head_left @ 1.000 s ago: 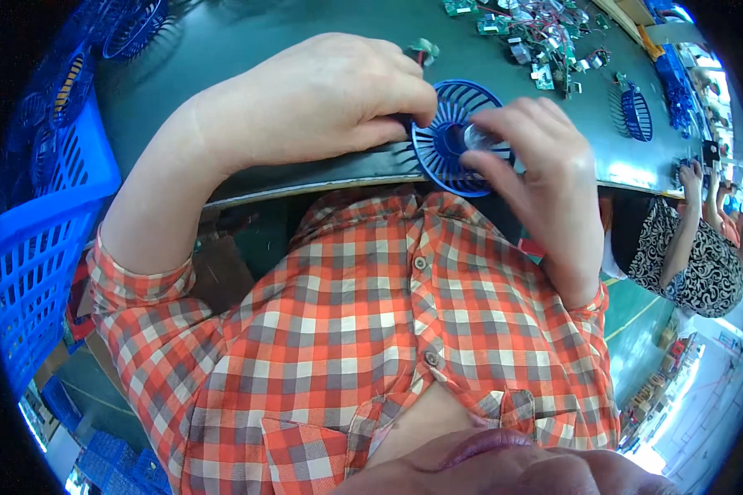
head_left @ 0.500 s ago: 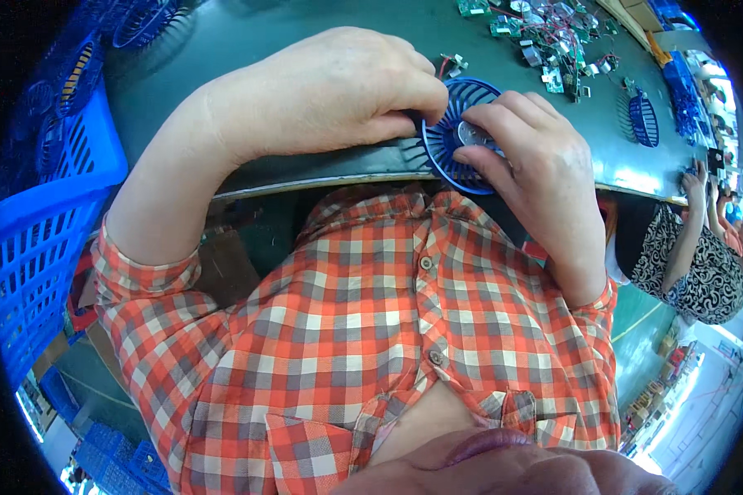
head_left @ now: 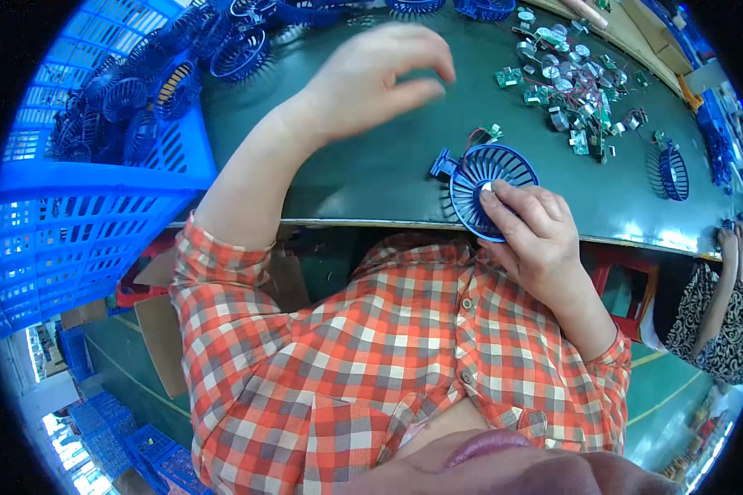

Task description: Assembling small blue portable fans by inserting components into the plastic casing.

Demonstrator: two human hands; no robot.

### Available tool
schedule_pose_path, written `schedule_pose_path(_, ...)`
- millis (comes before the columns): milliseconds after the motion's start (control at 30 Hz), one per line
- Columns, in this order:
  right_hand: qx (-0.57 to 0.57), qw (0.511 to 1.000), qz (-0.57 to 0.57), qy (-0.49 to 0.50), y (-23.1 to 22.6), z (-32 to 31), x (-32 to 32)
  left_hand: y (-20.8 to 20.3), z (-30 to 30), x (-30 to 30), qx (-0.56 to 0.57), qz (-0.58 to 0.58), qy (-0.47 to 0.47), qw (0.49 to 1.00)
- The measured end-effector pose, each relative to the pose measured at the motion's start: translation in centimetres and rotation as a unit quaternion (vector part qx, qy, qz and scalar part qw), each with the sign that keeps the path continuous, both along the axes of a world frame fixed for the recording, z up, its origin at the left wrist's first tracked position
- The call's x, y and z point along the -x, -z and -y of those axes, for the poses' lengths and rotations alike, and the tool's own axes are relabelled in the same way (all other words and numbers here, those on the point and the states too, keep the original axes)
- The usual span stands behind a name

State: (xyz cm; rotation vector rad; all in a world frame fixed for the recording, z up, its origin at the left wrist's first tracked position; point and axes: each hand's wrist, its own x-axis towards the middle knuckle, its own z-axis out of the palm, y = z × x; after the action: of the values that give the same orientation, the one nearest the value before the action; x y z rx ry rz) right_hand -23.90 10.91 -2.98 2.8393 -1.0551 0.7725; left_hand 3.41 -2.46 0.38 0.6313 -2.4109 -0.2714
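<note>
A round blue plastic fan cage with radial slots and a small bracket at its side is tilted at the table's near edge. My right hand grips it, with fingers at its hub and the thumb underneath. A small pale part shows by the fingertips, mostly covered. Beside the bracket, a small circuit board with wires sits at the cage's far rim. My left hand is raised over the table to the left, slightly blurred, its fingers apart and nothing between them.
A blue basket full of blue fan cages stands at left. More cages lie along the far side. A pile of wired motors and boards is at far right, near a lone cage. Another person works at right.
My left hand has let go of the cage and moved away, up and to the left. My right hand stays on the cage, its fingers now over the hub. The view has shifted.
</note>
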Motion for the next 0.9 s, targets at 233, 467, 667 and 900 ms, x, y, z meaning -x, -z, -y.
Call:
schedule_pose_path(233, 0.026, 0.997, 0.067, 0.004, 1.2, 0.2, -0.1, -1.0, 5.4, -1.9, 0.23, -0.079, -0.239, 0.94)
schedule_pose_path(467, -0.005, 0.987, 0.16, 0.0, 1.6, 0.3, 1.3, -0.4, 7.3, -5.0, 0.157, 0.059, -0.477, 0.863)
schedule_pose_path(667, 0.058, 0.962, 0.243, 0.106, 0.2, 1.0, 5.7, 0.4, 7.4, -5.2, 0.133, 0.13, -0.468, 0.864)
schedule_pose_path(900, 0.21, 0.874, 0.101, 0.426, -2.8, 4.8, 18.3, -0.4, 10.2, -10.4, -0.117, -0.495, -0.25, 0.824)
